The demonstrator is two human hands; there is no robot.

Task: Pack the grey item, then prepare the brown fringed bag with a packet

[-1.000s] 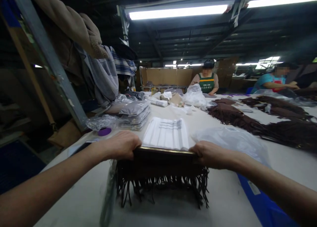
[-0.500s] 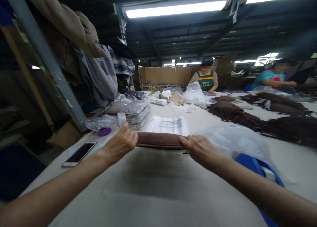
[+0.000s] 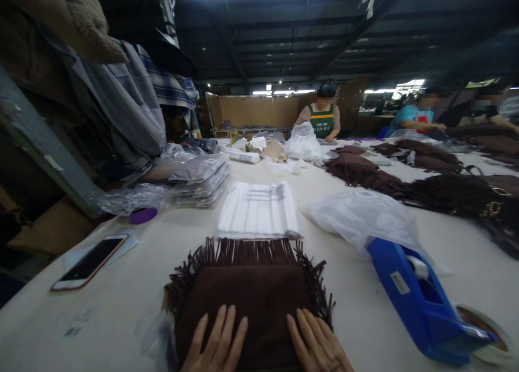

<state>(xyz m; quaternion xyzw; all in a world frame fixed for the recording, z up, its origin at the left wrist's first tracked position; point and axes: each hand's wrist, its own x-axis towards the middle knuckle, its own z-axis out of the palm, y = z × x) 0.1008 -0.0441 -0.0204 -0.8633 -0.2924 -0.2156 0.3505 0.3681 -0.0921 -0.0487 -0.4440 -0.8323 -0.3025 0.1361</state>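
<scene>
Brown suede bag lying flat at the bench's near edge, fringe fanning outward; left hand and right hand pressing down open-palmed, gripping nothing, flattening it. Blue tape dispenser sitting just right.

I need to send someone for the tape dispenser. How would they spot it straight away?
On the long pale table, look just right of the brown fringed bag under the person's hands. The tape dispenser lies by a clear plastic bag; it is the only bright blue thing there.
</scene>
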